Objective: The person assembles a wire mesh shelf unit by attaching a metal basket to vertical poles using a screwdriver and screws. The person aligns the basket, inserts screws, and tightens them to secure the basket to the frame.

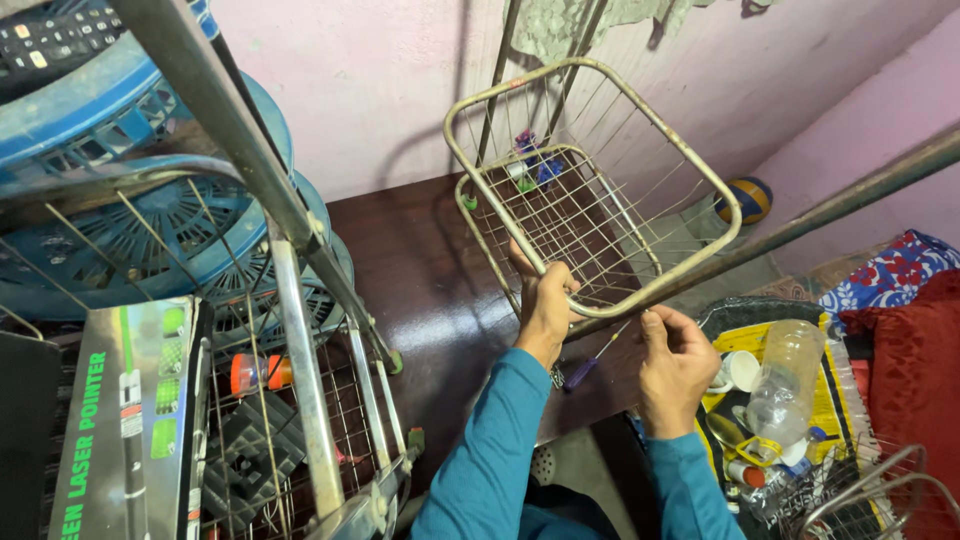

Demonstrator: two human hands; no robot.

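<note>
A metal wire basket with a tubular rim is tipped up on edge above a dark brown table. My left hand grips its lower rim. My right hand is closed at the rim's near corner, fingers pinched around the thin shaft of a screwdriver with a purple handle. Both sleeves are teal. Small green, blue and white items show through the basket's wires at the far side.
A metal rack frame with wire shelves stands at left, holding a long printed box and blue plastic baskets. A diagonal metal bar crosses right. A clear plastic bottle, a white cup, a ball.
</note>
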